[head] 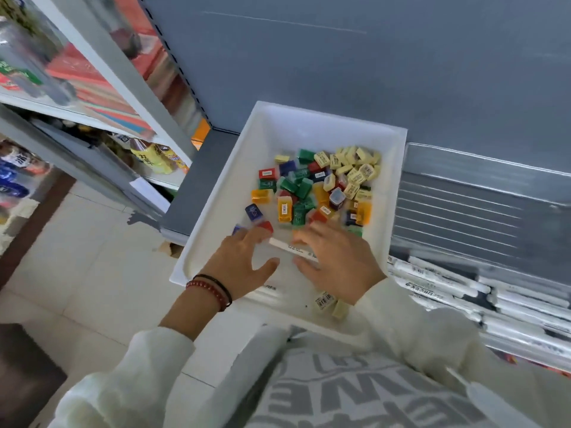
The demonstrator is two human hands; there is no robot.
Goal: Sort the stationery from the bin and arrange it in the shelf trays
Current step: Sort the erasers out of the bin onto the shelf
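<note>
Beyond your fingertips, in the far half of the white bin, the stationery is still one mixed heap: small coloured blocks in red, green, blue and orange, with pale yellow blocks, likely erasers, bunched at the far side ahead of your right hand. Two more of the yellow ones lie loose by that wrist.

Your hands are apart, both low over the near end of the bin. Your left hand is spread flat with straight fingers, its tips by a red block. Between your hands lies a white stick, probably a pen. Its end runs in between the thumb and fingers of your right hand, but the blur hides whether you are pinching it.

Judging by the heap, the sorting has barely begun. Nearly everything is left to pick out by kind.

Just outside your right hand, a shelf tray already holds rows of white pens, which looks like the place for the stick. Outside your left hand stand shelves with bottles, above a tiled floor. Nothing blocks the short reach to the pen tray, though the bin's raised wall lies between.
</note>
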